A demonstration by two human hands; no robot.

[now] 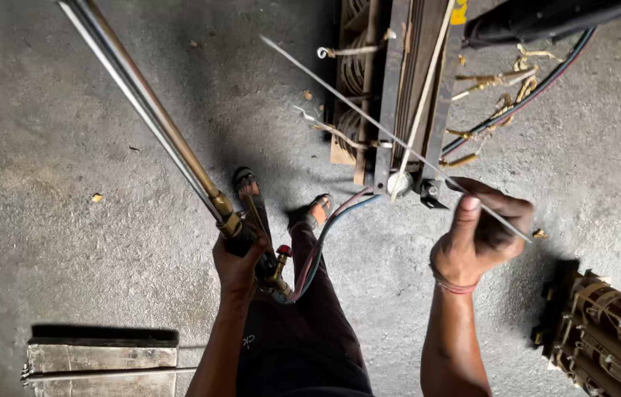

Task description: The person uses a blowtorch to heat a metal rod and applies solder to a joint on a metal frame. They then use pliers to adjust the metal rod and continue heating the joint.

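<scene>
I stand on a concrete floor and look down at my own legs and sandalled feet. My left hand (237,261) grips the handle of a long gas torch (145,103), whose steel tubes run up to the top left. Red and blue hoses (321,235) hang from its valve end. My right hand (479,231) pinches a thin metal filler rod (369,117); the rod slants up left across a dark metal frame (406,88).
The frame with wound coils and copper strips (490,84) stands ahead of my feet. A second wound coil assembly (608,338) lies at the lower right. A metal block (101,360) sits at the lower left. A dark cable (546,81) curves at the upper right.
</scene>
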